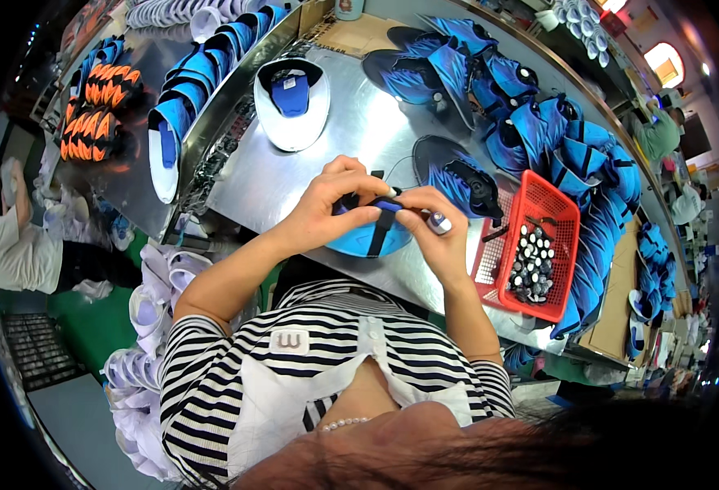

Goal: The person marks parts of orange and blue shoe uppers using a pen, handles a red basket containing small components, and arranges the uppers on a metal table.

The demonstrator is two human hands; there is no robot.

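My left hand (314, 214) and my right hand (445, 251) meet over a blue shoe upper (349, 242) at the near edge of the metal table. Both sets of fingers pinch its dark top edge, around a black strap (381, 233) that runs down the blue side. A small white and dark object (439, 222) shows at my right fingers; its kind I cannot make out. My fingers cover much of the upper. Just beyond my right hand lies a blue and black shoe upper (457, 175) with black laces or cord.
A red basket (573, 245) of small black and white round parts stands at right. Several blue uppers (531, 131) pile up behind it. A white shoe piece with blue inside (291, 118) lies far left on the metal table (253, 175). A raised metal edge (224, 106) divides off more uppers.
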